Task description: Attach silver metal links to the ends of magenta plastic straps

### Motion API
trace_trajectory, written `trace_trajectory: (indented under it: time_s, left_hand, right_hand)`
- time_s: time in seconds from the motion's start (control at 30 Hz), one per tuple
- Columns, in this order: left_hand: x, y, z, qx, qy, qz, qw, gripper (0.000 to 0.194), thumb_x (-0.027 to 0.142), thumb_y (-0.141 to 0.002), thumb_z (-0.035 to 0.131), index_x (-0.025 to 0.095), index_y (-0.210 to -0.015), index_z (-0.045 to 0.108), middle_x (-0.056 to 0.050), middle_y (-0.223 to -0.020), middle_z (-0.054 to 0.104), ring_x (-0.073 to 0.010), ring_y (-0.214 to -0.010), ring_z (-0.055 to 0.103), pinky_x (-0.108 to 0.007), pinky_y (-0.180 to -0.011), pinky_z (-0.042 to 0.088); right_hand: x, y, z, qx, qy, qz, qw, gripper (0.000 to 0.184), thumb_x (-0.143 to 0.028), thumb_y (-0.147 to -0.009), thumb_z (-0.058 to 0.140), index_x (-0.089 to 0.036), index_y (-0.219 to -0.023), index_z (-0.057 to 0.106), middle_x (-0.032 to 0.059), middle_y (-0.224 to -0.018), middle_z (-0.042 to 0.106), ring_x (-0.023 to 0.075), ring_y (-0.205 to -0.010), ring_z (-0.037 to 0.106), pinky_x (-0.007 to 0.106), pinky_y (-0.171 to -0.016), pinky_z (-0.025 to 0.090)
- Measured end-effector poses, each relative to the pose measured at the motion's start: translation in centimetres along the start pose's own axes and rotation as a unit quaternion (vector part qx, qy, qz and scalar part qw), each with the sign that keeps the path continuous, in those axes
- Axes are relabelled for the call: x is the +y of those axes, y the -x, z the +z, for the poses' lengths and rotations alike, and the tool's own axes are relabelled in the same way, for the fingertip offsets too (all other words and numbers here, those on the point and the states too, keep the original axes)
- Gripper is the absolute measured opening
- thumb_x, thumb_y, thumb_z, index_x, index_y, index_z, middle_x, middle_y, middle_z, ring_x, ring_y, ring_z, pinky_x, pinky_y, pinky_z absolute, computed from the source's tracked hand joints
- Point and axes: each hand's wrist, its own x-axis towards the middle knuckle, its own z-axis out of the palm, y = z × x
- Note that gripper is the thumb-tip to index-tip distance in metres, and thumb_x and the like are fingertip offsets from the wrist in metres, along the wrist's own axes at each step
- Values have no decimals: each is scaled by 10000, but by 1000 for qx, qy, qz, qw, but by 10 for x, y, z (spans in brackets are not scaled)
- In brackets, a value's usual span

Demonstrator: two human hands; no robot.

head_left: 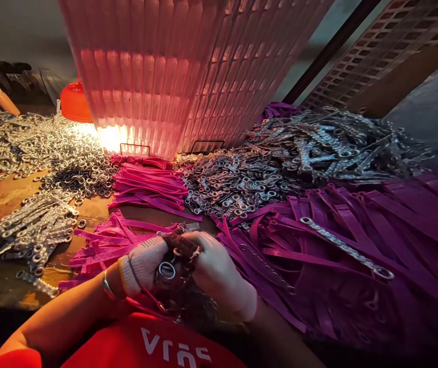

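Dark bundle (184,250) held near centre

Silver ringed pieces (35,230) are heaped left. The bundle, frayed and hung with metal rings, is gripped by the curled fingers of the left hand (146,260) and right hand (222,271); fingertips are hidden. Below, "V" is read on a red shirt (127,342), the other letters unclear. Purple straps (330,245) are spread right.
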Motion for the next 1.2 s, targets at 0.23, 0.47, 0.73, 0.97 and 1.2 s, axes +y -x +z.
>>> trace_trajectory:
  time_s: [0.23, 0.47, 0.73, 0.97, 1.2]
  left_hand:
    - [19, 31, 5, -37, -94, 33, 994, 329, 460, -824, 652, 134, -828, 613, 22, -593, 525, -33, -393, 328, -158, -365, 232]
    - [15, 32, -2, 29, -249, 140, 958, 277, 405, -831, 644, 143, -784, 567, -22, -725, 595, -92, -601, 487, -180, -513, 371]
    - [25, 22, 14, 20, -133, 42, 990, 343, 487, -798, 591, 195, -692, 445, 77, -488, 376, -46, -355, 250, -179, -333, 213]
    - [55, -21, -12, -5, -394, 125, 910, 240, 335, -790, 599, 146, -644, 580, 11, -556, 516, -76, -487, 411, -188, -441, 288]
    - [84, -69, -76, 129, -385, 19, 914, 206, 287, -702, 712, 131, -615, 611, 30, -481, 485, -68, -429, 357, -197, -413, 225]
  right_hand:
    - [-9, 7, -6, 0, -120, 189, 975, 517, -60, -751, 506, -223, -1236, 585, 58, -1129, 683, 215, -1033, 625, 356, -893, 509]
    - [-14, 13, 15, -32, 19, 183, 982, 329, -54, -693, 424, -175, -908, 642, 81, -868, 665, 205, -818, 596, 316, -751, 458]
    - [-11, 11, 16, -20, 9, 204, 979, 120, -183, -776, 503, -168, -727, 612, 61, -705, 647, 171, -640, 542, 263, -577, 332]
    - [26, 15, 11, -46, -27, 287, 956, 173, -142, -811, 476, -176, -757, 636, 47, -766, 681, 182, -713, 584, 257, -639, 385]
    - [103, -14, 26, -167, 209, 321, 908, 286, -62, -750, 491, -130, -929, 703, 145, -1149, 655, 232, -1051, 579, 284, -862, 409]
